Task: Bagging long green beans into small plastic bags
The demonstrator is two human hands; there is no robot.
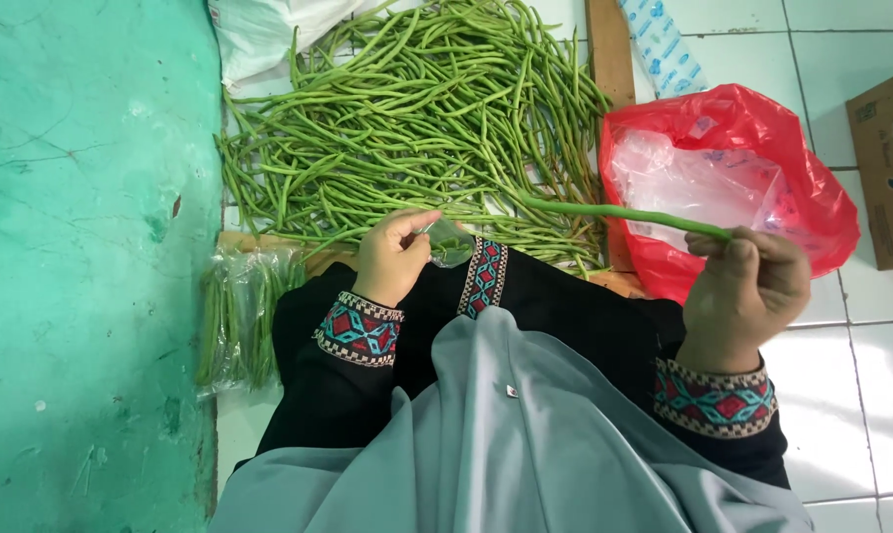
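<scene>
A big heap of long green beans [417, 118] lies spread on the white tiled floor in front of me. My right hand [747, 286] pinches the end of one long bean [614, 213], which stretches left toward the heap. My left hand [395, 255] is closed on a small piece of clear plastic [449, 244], close to my lap. Both wrists wear black sleeves with patterned red and teal cuffs.
A red plastic bag [812, 188] holding clear bags lies open at the right. A clear bag packed with beans [237, 316] sits by the teal wall [81, 257]. A cardboard box [891, 158] stands far right, a wooden strip [609, 49] and a white sack [269, 30] beyond.
</scene>
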